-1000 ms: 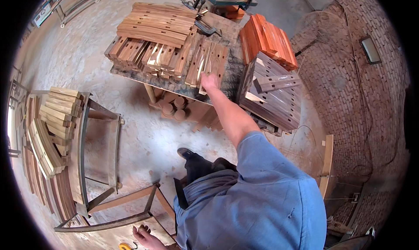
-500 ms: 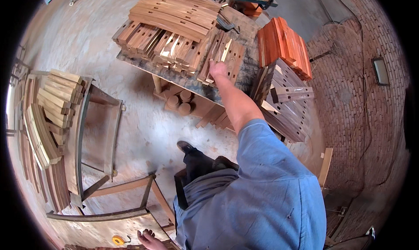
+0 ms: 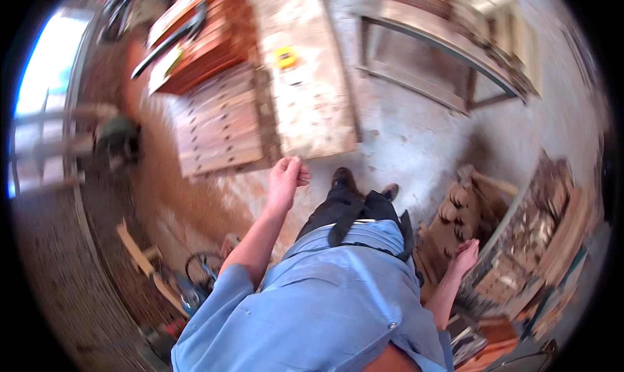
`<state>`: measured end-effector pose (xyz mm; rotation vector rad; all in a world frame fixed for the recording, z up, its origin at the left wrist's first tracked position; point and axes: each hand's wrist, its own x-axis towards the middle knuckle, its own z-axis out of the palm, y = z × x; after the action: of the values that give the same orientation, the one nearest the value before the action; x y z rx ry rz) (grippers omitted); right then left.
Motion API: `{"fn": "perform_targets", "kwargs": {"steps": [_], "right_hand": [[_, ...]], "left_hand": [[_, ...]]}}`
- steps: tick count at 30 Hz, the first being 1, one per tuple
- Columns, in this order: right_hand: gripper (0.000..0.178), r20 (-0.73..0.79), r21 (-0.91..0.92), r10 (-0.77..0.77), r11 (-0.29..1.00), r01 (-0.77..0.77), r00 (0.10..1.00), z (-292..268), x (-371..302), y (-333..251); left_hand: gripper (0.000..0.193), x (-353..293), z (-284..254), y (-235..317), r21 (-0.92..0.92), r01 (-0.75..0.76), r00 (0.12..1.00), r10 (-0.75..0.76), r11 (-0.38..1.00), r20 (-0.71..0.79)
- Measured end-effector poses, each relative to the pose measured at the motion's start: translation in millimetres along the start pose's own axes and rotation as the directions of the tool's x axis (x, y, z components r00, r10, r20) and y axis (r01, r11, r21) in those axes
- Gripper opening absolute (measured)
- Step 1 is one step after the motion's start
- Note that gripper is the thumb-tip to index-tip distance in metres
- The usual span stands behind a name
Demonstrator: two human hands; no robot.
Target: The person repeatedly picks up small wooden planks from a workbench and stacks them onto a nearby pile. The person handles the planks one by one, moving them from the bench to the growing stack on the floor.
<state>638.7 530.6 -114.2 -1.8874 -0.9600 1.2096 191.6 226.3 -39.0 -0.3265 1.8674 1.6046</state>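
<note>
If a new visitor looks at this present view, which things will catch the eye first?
The blue shirt filling the lower middle probably comes first, with the bare left hand near the close end of a pale tabletop. Next, a small bright yellow object on that tabletop stands out, and the orange-red board stack at upper left, a dark tool lying across it.

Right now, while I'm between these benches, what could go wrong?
Your left hand might knock the near end of the pale workbench. Your right hand could bump the wooden pieces stacked close by. A jolt might shift the yellow tape measure lying on the workbench.
</note>
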Motion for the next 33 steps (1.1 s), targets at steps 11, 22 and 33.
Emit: {"fn": "perform_targets", "kwargs": {"steps": [11,22,33], "right_hand": [[0.03,0.388,-0.061,-0.055,0.994,0.085,0.92,110,-43,-60],[0.024,0.673,-0.086,-0.101,0.973,0.214,0.732,200,-141,-71],[0.032,0.965,0.052,-0.222,0.68,0.732,0.138,259,-276,-113]], "left_hand": [[0.042,17,-167,-2,-0.276,0.117,0.905,-0.216,0.954,-0.366],[0.024,20,-159,29,-0.235,0.205,0.953,-0.249,0.95,-0.174],[0.015,12,-160,-22,-0.49,0.044,0.99,-0.105,0.871,-0.098]]}}
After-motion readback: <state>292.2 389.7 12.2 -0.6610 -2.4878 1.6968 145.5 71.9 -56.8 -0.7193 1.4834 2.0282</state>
